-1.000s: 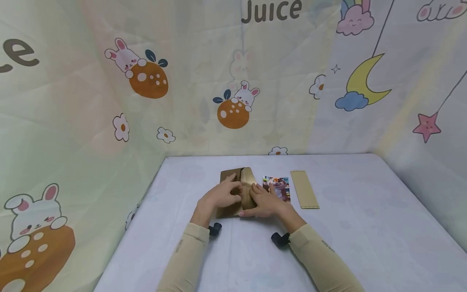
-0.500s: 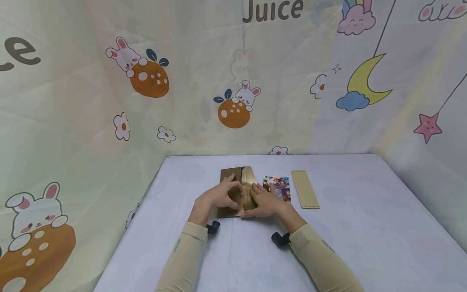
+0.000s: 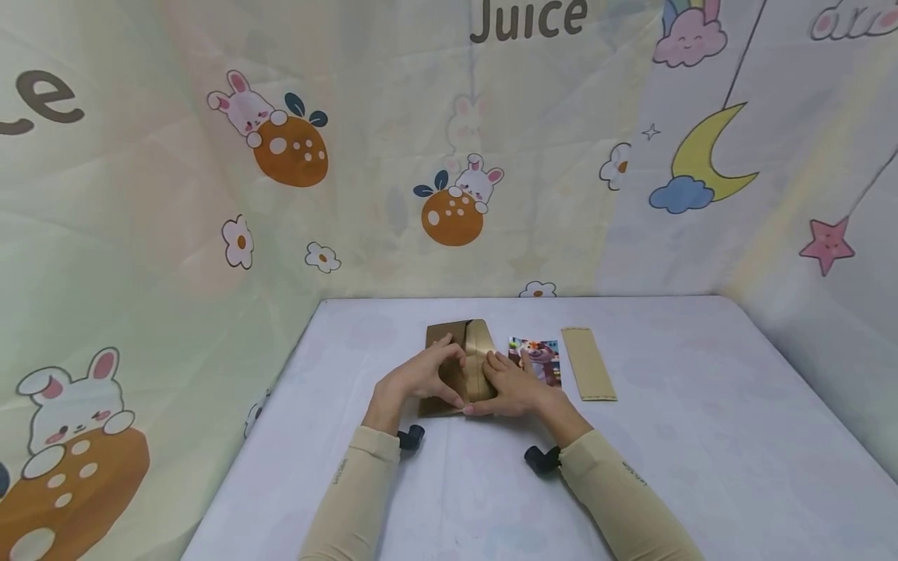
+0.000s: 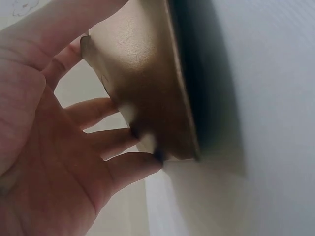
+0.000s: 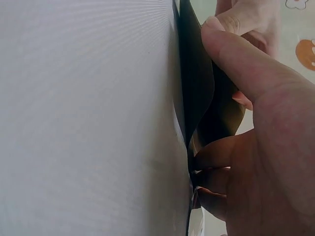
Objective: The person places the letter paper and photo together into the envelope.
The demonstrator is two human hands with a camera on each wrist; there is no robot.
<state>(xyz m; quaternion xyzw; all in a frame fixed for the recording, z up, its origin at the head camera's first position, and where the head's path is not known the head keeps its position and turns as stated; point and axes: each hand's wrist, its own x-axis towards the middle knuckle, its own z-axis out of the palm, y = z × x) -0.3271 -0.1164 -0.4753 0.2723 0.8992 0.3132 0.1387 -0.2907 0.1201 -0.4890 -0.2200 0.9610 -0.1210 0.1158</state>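
Note:
A brown paper envelope (image 3: 479, 336) lies on the table with a flap folded on its right part. My left hand (image 3: 418, 375) arches over its darker left side, fingers spread. In the left wrist view several fingertips touch the edge of the raised brown paper (image 4: 142, 54). My right hand (image 3: 519, 389) lies flat over the envelope's right side, fingers extended, its thumb at the near edge. The two thumb tips meet there. A colourful cartoon picture card (image 3: 547, 357) lies right of the envelope, partly covered by the right hand.
A tan cardboard strip (image 3: 589, 365) with stitch-like marks along its short ends lies right of the picture card. The table (image 3: 701, 436) has a white cloth and backs onto a printed cloth wall (image 3: 379, 140). A black wrist camera (image 3: 543, 460) hangs from each wrist.
My left index finger and thumb have spread apart, and the thumb has moved down to the envelope's near edge, meeting the right thumb. The right hand stays in place.

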